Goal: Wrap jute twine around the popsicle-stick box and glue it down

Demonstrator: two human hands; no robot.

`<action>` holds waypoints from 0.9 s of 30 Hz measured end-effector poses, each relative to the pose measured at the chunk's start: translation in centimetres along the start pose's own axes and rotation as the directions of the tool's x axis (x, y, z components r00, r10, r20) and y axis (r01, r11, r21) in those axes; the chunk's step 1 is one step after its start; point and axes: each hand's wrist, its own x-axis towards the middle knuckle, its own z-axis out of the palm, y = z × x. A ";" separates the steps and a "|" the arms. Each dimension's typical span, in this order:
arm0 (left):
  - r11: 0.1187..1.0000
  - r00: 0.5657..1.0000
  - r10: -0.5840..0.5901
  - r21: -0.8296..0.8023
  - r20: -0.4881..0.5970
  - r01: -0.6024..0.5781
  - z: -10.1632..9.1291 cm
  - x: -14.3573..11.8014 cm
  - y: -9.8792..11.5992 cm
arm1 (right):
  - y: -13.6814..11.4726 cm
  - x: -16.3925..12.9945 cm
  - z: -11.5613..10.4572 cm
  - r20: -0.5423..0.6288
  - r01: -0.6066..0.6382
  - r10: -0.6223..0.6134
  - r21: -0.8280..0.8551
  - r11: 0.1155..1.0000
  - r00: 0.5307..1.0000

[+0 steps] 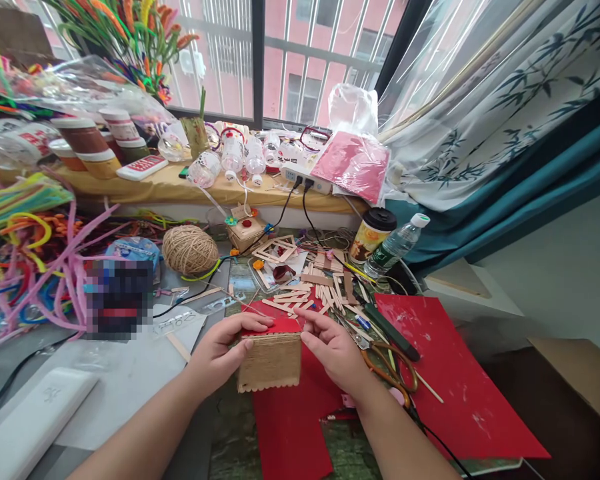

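Note:
A small box (pixel 271 363) with a twine-covered front and scalloped wooden-stick edges is between my two hands, above the red sheet. Red paper or felt (pixel 286 325) covers its top. My left hand (pixel 223 347) grips the box's left side, thumb at the front edge and fingers lying over the red top. At the right corner, my right hand (pixel 333 347) holds the box with thumb and fingers curled around the edge. The inside of the box is hidden. Just beyond lie loose wooden craft sticks (pixel 293 298).
Brown-handled scissors (pixel 393 367) and a large red sheet (pixel 455 373) lie to the right. A twine ball (pixel 190 251), a cup (pixel 373 237) and a water bottle (pixel 397 245) stand farther back. At left are a white power bank (pixel 45 423) and pipe cleaners (pixel 35 280).

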 end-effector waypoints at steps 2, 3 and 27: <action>0.995 0.997 -0.074 -0.071 -0.008 0.073 0.1 0.0 -0.1 | 0.0 -0.1 0.1 0.032 -0.025 0.025 -0.003 1.000 0.999; 0.990 0.994 -0.107 -0.092 -0.011 0.106 0.2 0.0 -0.2 | 0.1 -0.2 0.3 0.041 -0.040 0.040 0.004 0.999 0.998; 0.999 0.999 -0.040 0.003 0.018 0.040 0.9 0.5 0.7 | 0.9 -1.8 0.2 -0.049 0.066 -0.080 -0.251 0.966 0.996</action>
